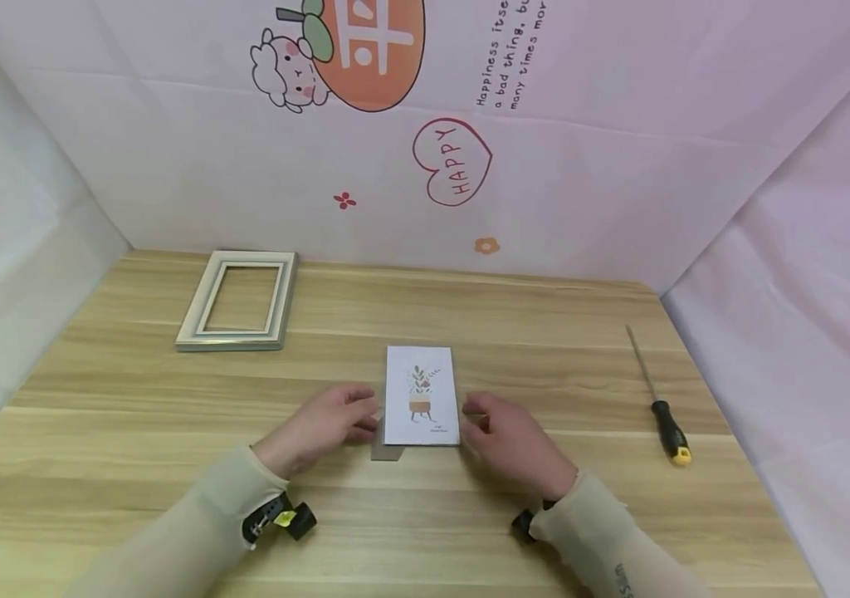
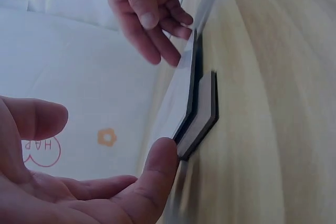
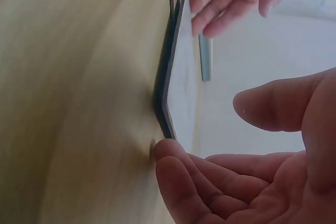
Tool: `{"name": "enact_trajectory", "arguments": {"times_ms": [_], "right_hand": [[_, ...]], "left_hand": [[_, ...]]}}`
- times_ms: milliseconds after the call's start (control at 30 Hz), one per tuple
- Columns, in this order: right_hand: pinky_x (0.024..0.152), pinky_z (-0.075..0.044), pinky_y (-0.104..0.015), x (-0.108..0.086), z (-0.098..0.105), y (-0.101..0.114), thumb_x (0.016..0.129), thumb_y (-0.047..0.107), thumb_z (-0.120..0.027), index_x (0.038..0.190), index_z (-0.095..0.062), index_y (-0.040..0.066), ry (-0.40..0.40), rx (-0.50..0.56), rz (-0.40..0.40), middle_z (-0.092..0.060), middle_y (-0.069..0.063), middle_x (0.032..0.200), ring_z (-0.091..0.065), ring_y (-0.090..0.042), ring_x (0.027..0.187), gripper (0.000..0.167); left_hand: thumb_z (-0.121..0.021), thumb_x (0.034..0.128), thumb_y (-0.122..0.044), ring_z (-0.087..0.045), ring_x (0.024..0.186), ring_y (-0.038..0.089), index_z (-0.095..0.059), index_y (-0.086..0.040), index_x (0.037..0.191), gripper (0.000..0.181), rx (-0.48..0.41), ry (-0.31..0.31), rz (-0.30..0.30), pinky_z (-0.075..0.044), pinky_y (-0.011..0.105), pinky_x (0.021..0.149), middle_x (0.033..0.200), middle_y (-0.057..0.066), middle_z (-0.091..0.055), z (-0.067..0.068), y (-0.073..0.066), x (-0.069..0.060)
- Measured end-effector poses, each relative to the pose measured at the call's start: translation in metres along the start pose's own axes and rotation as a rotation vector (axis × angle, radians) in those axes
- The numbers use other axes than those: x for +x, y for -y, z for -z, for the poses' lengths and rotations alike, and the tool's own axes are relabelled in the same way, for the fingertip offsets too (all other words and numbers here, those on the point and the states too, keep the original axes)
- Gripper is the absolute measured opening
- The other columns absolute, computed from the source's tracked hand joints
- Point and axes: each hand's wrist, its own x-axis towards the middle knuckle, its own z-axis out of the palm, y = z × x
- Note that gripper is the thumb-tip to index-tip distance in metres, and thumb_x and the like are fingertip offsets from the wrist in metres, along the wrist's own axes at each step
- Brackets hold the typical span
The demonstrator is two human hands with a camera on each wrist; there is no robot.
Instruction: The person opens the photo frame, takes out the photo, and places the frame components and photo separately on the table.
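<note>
A white rectangular picture panel (image 1: pixel 421 394), printed with a potted plant, lies on the table between the two hands. From under its near left corner sticks out a flat grey-brown piece (image 1: pixel 386 453), thick-edged in the left wrist view. My left hand (image 1: pixel 328 423) is at the panel's left side, fingers loosely bent, a fingertip at or very near the edge. On the other side my right hand (image 1: pixel 510 436) has its fingertips close by the right edge. In the right wrist view, the panel (image 3: pixel 181 77) sits slightly raised with a dark gap beneath. Neither hand grips anything.
An empty cream picture frame (image 1: pixel 204 299) with a blue-grey side lies at the back left. Toward the right edge of the wooden table (image 1: pixel 425 531) is a screwdriver (image 1: pixel 670 432) with a black and yellow handle. Printed white cloth (image 1: pixel 582 183) hangs behind.
</note>
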Motion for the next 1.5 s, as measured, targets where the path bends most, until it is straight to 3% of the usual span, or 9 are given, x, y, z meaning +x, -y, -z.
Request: {"name": "enact_trajectory", "arguments": {"times_ms": [267,433,600,1100,1233,1400,1500], "right_hand": [[0.077,-0.053,-0.038,-0.001,-0.004,0.005,0.097,0.021,-0.063,0.132,-0.059,0.008,0.046,0.003,-0.007,-0.069,-0.003,0.11,-0.061,-0.014,0.087,0.037],[0.08,-0.054,-0.039,-0.004,-0.004,0.007,0.097,0.022,-0.063,0.136,-0.057,0.006,0.063,0.032,-0.007,-0.067,-0.002,0.118,-0.063,-0.014,0.095,0.042],[0.086,-0.054,-0.043,-0.007,-0.004,0.008,0.098,0.021,-0.063,0.138,-0.055,0.005,0.063,0.052,0.002,-0.064,-0.005,0.127,-0.065,-0.019,0.104,0.044],[0.087,-0.054,-0.044,-0.013,-0.002,0.016,0.096,0.022,-0.065,0.139,-0.054,0.002,0.053,0.038,0.012,-0.065,-0.007,0.125,-0.066,-0.021,0.102,0.048],[0.08,-0.056,-0.04,-0.014,-0.001,0.018,0.095,0.021,-0.067,0.137,-0.057,0.004,0.039,0.018,-0.006,-0.066,-0.007,0.122,-0.067,-0.016,0.095,0.046],[0.067,-0.051,-0.034,-0.011,-0.001,0.019,0.096,0.016,-0.067,0.129,-0.062,0.005,0.027,0.0,-0.021,-0.066,-0.004,0.103,-0.059,-0.013,0.075,0.035],[0.065,-0.049,-0.033,-0.009,-0.003,0.017,0.095,0.011,-0.066,0.127,-0.062,0.006,0.011,0.036,-0.043,-0.063,-0.005,0.105,-0.057,-0.013,0.07,0.033]], "left_hand": [[-0.05,0.1026,-0.01,-0.062,0.105,0.034,-0.048,0.017,0.132,0.04,-0.053,0.086,-0.064,-0.054,0.043,0.091,0.122,0.025,-0.061,-0.004,0.0,-0.002],[-0.052,0.1012,-0.009,-0.062,0.105,0.035,-0.051,0.016,0.129,0.037,-0.055,0.13,-0.104,-0.053,0.043,0.091,0.119,0.024,-0.062,-0.003,0.002,-0.002],[-0.054,0.1007,-0.009,-0.062,0.106,0.034,-0.046,0.018,0.133,0.043,-0.039,0.116,-0.106,-0.053,0.043,0.091,0.123,0.025,-0.061,-0.003,0.002,-0.004],[-0.056,0.0997,-0.008,-0.063,0.104,0.031,-0.051,0.01,0.135,0.04,0.014,0.075,-0.101,-0.055,0.039,0.089,0.127,0.022,-0.059,-0.002,0.0,-0.008],[-0.056,0.0998,-0.007,-0.064,0.103,0.031,-0.051,0.01,0.135,0.039,0.007,0.075,-0.1,-0.055,0.039,0.088,0.131,0.023,-0.057,-0.002,-0.001,-0.008],[-0.056,0.1,-0.007,-0.064,0.101,0.031,-0.052,0.011,0.132,0.037,0.016,0.078,-0.111,-0.056,0.04,0.087,0.128,0.023,-0.057,-0.003,-0.001,-0.008],[-0.057,0.099,-0.006,-0.064,0.1,0.03,-0.054,0.01,0.13,0.035,0.017,0.065,-0.112,-0.056,0.04,0.085,0.126,0.022,-0.058,-0.006,0.0,-0.007]]}}
